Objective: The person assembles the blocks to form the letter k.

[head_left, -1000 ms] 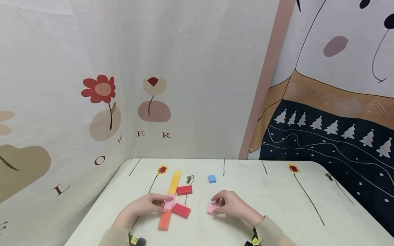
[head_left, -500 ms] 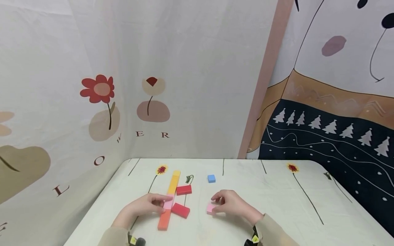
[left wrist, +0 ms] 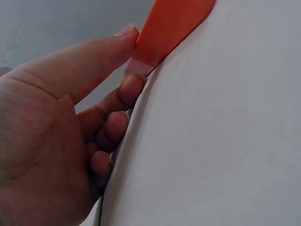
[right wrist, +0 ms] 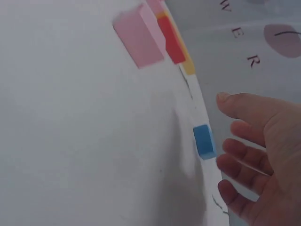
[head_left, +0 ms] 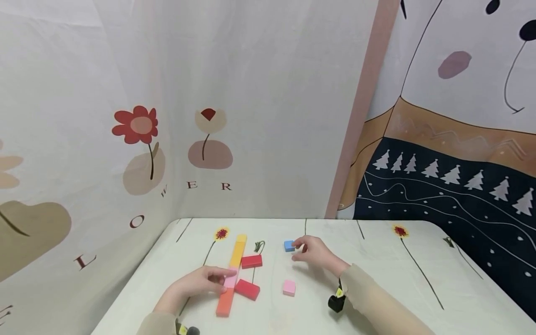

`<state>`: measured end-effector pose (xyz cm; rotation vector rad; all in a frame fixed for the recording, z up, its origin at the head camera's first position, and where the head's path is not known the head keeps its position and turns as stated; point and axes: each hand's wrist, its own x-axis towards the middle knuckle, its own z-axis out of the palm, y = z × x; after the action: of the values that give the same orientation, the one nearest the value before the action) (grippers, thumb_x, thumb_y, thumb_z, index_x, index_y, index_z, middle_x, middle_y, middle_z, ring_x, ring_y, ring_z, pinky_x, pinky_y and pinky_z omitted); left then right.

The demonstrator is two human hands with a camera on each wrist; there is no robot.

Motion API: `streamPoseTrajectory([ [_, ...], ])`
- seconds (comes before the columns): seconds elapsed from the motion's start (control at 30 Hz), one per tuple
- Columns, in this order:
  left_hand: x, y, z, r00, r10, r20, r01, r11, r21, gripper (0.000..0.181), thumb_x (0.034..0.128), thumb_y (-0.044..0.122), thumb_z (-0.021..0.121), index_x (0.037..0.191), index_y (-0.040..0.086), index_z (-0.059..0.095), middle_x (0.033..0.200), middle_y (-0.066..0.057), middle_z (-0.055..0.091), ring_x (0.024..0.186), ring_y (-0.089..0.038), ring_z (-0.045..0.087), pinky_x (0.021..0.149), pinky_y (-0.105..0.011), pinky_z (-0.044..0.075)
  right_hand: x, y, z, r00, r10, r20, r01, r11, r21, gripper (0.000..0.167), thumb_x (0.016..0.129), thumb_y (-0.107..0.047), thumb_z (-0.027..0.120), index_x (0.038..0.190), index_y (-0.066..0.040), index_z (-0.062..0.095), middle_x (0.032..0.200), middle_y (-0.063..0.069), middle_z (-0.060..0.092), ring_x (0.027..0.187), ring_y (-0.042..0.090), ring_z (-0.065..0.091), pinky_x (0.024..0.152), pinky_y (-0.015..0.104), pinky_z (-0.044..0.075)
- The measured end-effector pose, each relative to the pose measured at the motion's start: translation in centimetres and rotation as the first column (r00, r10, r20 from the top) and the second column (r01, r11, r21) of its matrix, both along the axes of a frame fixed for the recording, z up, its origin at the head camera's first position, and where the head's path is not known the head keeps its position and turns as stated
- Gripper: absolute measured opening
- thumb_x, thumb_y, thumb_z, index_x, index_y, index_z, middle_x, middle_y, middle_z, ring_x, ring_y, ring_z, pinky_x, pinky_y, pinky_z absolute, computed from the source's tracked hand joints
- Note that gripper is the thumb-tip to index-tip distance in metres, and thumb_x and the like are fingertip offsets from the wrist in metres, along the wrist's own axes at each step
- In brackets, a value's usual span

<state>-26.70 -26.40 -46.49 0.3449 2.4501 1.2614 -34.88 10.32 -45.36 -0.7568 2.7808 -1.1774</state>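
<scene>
A straight row of blocks runs away from me in the head view: an orange block (head_left: pixel 224 304) nearest, then a pink block (head_left: pixel 231 280), then yellow blocks (head_left: pixel 237 253). My left hand (head_left: pixel 200 283) holds the pink block in the row between thumb and index finger; its other fingers curl beside the row in the left wrist view. At the far middle of the table lies a small blue block (head_left: pixel 289 246). My right hand (head_left: pixel 315 254) hovers just right of it, thumb and fingers spread; in the right wrist view the fingertips look apart from the blue block.
Two red blocks (head_left: pixel 251 261) (head_left: pixel 247 289) lie along the row's right side, one near its yellow part and one near the pink. A lone pink block (head_left: pixel 289 288) sits nearer me. The table (head_left: pixel 368 288) has a flower-print cloth, with a fabric wall (head_left: pixel 268 139) behind.
My right hand has let go of the lone pink block and moved forward to beside the blue block. The pink block stays on the table. My left hand keeps its place.
</scene>
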Motion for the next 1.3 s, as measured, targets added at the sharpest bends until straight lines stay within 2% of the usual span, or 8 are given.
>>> streamPoseTrajectory([
  [0.17,0.1,0.1,0.2,1.0,0.001,-0.003,-0.001,1.0,-0.007,0.048,0.0829,0.023,0.077,0.129,0.021,0.065,0.094,-0.003,0.055,0.095,-0.022,0.047,0.076,-0.038,0.04,-1.5,-0.3,0.1,1.0,-0.016,0.005,0.016,1.0,-0.024,0.04,0.078,-0.014,0.081,0.115,-0.004,0.068,0.102,0.005,0.062,0.075,0.017,0.051,0.061,0.03,0.044],
  [0.27,0.2,0.1,0.3,1.0,0.001,-0.004,-0.001,1.0,-0.011,0.048,0.083,0.023,0.077,0.129,0.021,0.065,0.093,-0.003,0.055,0.095,-0.022,0.047,0.076,-0.038,0.04,-2.3,-0.4,-0.1,1.0,0.0,0.003,0.0,1.0,-0.028,0.042,0.078,-0.015,0.081,0.116,-0.004,0.068,0.104,0.004,0.063,0.078,0.017,0.052,0.063,0.031,0.044],
  [0.5,0.0,0.1,0.0,1.0,0.0,-0.008,0.0,1.0,-0.011,0.047,0.0829,0.022,0.077,0.129,0.022,0.065,0.092,-0.003,0.055,0.094,-0.021,0.047,0.075,-0.037,0.039,-4.0,-0.1,-1.2,0.999,0.029,0.013,-0.029,1.0,0.003,0.042,0.078,-0.016,0.082,0.116,-0.006,0.069,0.107,0.001,0.065,0.082,0.015,0.053,0.069,0.03,0.045],
  [0.67,-0.2,0.0,-0.3,1.0,-0.002,-0.017,0.001,1.0,-0.011,0.047,0.0828,0.022,0.077,0.128,0.023,0.066,0.092,-0.003,0.055,0.093,-0.021,0.047,0.075,-0.037,0.039,-4.5,-0.2,-1.5,0.999,0.042,0.021,-0.042,0.999,0.013,0.04,0.078,-0.013,0.081,0.116,-0.005,0.069,0.101,0.0,0.064,0.08,0.016,0.052,0.069,0.03,0.044],
  [0.9,-0.1,-0.2,-0.2,1.0,0.01,-0.01,-0.01,1.0,-0.011,0.047,0.0828,0.022,0.077,0.128,0.023,0.065,0.093,-0.003,0.055,0.095,-0.021,0.047,0.076,-0.038,0.04,-5.2,-1.0,-1.9,0.997,0.063,0.033,-0.065,0.996,0.063,0.039,0.079,-0.014,0.081,0.116,-0.01,0.07,0.095,-0.004,0.062,0.079,0.015,0.051,0.069,0.03,0.044],
  [1.3,0.0,0.0,0.0,1.0,-0.008,-0.02,0.008,1.0,-0.02,0.047,0.0822,0.023,0.077,0.128,0.024,0.066,0.094,-0.002,0.055,0.096,-0.022,0.046,0.078,-0.039,0.039,-4.9,-1.2,-1.3,0.998,0.068,0.007,-0.068,0.993,0.096,0.033,0.079,-0.008,0.079,0.112,-0.007,0.071,0.096,-0.001,0.064,0.077,0.013,0.053,0.069,0.029,0.046],
])
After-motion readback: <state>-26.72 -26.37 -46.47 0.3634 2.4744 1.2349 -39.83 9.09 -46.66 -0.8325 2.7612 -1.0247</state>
